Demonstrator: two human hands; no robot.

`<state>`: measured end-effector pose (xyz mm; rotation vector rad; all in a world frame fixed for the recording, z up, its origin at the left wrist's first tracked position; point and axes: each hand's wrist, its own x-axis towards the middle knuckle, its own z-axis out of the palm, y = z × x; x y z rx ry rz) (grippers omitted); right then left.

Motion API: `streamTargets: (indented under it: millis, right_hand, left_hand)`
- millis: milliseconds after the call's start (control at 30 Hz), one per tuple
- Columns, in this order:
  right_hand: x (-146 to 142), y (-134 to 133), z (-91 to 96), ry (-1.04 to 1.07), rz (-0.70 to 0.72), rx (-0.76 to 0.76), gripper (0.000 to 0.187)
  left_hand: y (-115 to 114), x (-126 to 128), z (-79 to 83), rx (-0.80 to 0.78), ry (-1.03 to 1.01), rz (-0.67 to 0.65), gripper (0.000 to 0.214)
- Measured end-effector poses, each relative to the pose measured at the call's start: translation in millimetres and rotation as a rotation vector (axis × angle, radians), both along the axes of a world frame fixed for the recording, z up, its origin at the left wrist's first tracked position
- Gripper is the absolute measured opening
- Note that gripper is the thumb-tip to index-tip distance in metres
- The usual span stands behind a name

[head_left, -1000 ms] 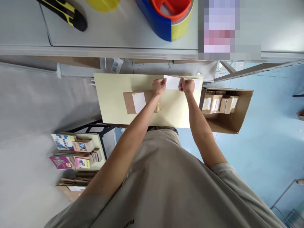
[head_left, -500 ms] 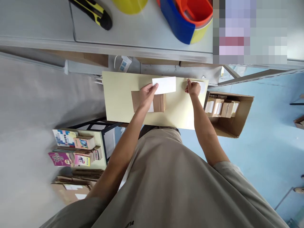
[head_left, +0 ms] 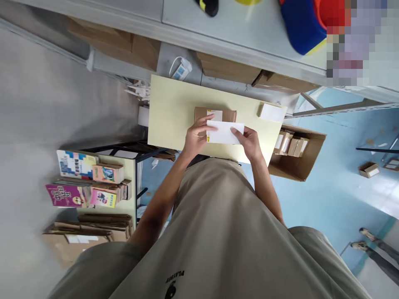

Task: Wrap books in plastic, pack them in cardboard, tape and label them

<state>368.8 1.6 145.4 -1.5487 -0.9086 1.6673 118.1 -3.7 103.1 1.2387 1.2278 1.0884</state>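
A blank white paper slip [head_left: 225,133] is held level above a flat brown cardboard box [head_left: 230,115]. My right hand [head_left: 251,143] pinches its right end, thumb on top. At the left end is my left hand [head_left: 195,140], with a finger lying over the slip and the index finger stretched out above it; its thumb is mostly hidden. A white label [head_left: 215,115] with small yellow marks shows on the box behind the slip. The box rests on a pale yellow tabletop [head_left: 170,112]. A stack of white slips [head_left: 272,112] lies at the table's right end.
To the right stands an open carton [head_left: 311,160] with several small boxes. Books [head_left: 76,168] and folded cardboard [head_left: 93,232] sit at lower left. A grey shelf edge [head_left: 233,52] crosses above the table, with a power strip [head_left: 181,71] below. A person's legs [head_left: 380,253] show far right.
My right hand has moved left from the slip stack and taken the right end of the slip. The slip has come nearer my body. The view has shifted and turned slightly.
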Motion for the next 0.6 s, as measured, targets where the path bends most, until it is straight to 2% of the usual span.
streamTargets:
  millis: [100,233,367,467,600]
  right_hand:
    - [-13.1,-8.2,25.5,-0.048,-0.083,0.101,0.068]
    - [-23.2,-9.3,53.9,-0.149,-0.079,0.234,0.061]
    - [-38.4,-10.4,71.9,-0.239,-0.039,0.329,0.06]
    - [-51.9,-10.7,78.0,-0.259,-0.032,0.356,0.061]
    - [-66.3,-11.0,82.7,-0.262,-0.029,0.373,0.058]
  left_hand:
    - [-3.2,-16.3,25.0,-0.104,-0.093,-0.008,0.057]
    - [-5.7,-48.7,63.5,-0.249,-0.136,-0.091,0.032]
    - [-7.4,-76.6,95.7,-0.29,-0.112,-0.162,0.022]
    - [-8.0,-90.3,107.6,-0.282,-0.115,-0.179,0.022]
    - [-8.5,-103.2,112.9,-0.268,-0.112,-0.191,0.022]
